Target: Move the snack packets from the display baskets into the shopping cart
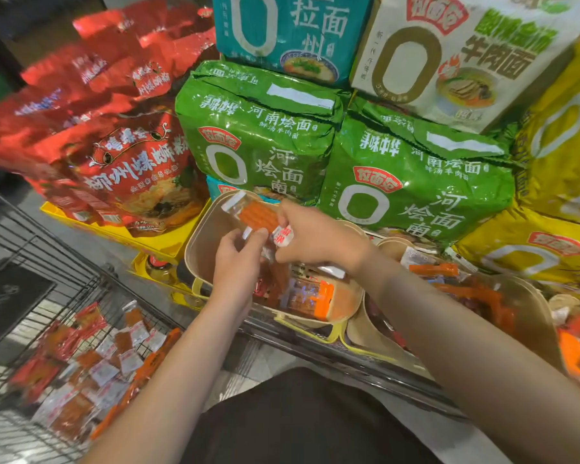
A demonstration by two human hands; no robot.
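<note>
An orange snack packet [257,214] with clear ends is held above a beige display basket [200,242]. My right hand [318,241] grips its right end, and my left hand [236,259] pinches its lower edge from below. More orange packets [310,296] lie in the basket under my hands. A second basket [529,306] to the right holds more packets [476,289]. The black wire shopping cart [64,272] stands at lower left, with several snack packets [91,363] on its floor.
Large green noodle bags [258,139], red bags [131,155], and teal, white and yellow packs are stacked behind the baskets. A yellow tray [154,241] sits under the red bags. A metal shelf rail [349,360] runs along the front. My dark clothing fills the bottom centre.
</note>
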